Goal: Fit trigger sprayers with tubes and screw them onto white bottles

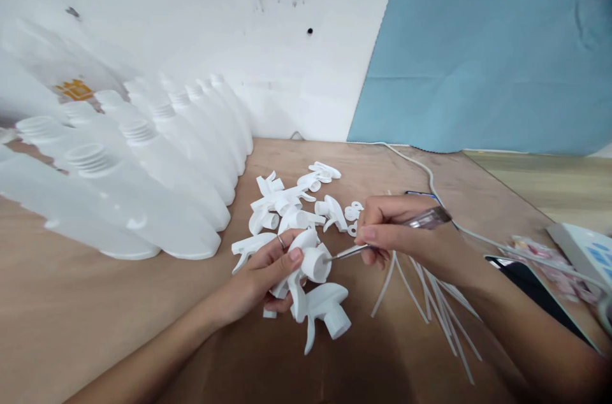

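Observation:
My left hand [268, 273] is closed around a white trigger spray head [315, 264], its round collar facing right. In my right hand [389, 229] is a thin tool with a metal shaft and a clear handle [428, 219], which looks like a screwdriver. The shaft's tip is at the collar opening; how far in it reaches I cannot tell. Another trigger spray head [329, 308] is just below the held one, over the table. Several more spray heads [287, 200] lie in a loose pile behind my left hand. Small white rings [354, 211] lie beside my right fingers.
Rows of white bottles [176, 181] with threaded necks stand on the left of the wooden table [229, 340]. Thin white tubes [442, 308] lie under my right forearm. A white cable [428, 171], a dark flat device [535, 295] and a white box [583, 254] are at right.

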`<state>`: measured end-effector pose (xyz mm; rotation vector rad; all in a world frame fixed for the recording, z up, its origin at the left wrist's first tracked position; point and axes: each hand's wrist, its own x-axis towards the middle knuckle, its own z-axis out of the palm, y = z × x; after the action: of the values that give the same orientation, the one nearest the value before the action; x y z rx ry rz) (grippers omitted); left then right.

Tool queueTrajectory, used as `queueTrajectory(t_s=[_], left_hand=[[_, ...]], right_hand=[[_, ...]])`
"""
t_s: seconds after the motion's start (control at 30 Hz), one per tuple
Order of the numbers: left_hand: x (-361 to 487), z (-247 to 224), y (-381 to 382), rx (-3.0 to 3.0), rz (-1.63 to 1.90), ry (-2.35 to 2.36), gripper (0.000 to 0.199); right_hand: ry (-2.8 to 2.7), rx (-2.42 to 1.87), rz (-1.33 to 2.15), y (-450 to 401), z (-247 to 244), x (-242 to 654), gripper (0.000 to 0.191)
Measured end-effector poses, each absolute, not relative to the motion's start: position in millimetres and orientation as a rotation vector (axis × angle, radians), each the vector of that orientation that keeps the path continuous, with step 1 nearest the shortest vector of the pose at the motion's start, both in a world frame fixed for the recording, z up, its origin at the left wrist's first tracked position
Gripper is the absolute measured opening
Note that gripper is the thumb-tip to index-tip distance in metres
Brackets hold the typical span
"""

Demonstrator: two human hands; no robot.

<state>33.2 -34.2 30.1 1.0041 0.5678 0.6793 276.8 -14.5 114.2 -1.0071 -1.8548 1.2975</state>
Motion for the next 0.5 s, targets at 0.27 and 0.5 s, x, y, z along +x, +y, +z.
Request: queueTrajectory(t_s=[0.27, 0.5], left_hand=[[32, 31, -32, 0.852, 0.733, 0.496, 0.036], [31, 31, -28, 0.767, 0.76, 0.479, 0.04]], right_hand=[[-1.545, -0.749, 1.624, -8, 96, 266, 0.018], [-1.371, -0.654, 1.598, -5, 78, 258, 0.015]])
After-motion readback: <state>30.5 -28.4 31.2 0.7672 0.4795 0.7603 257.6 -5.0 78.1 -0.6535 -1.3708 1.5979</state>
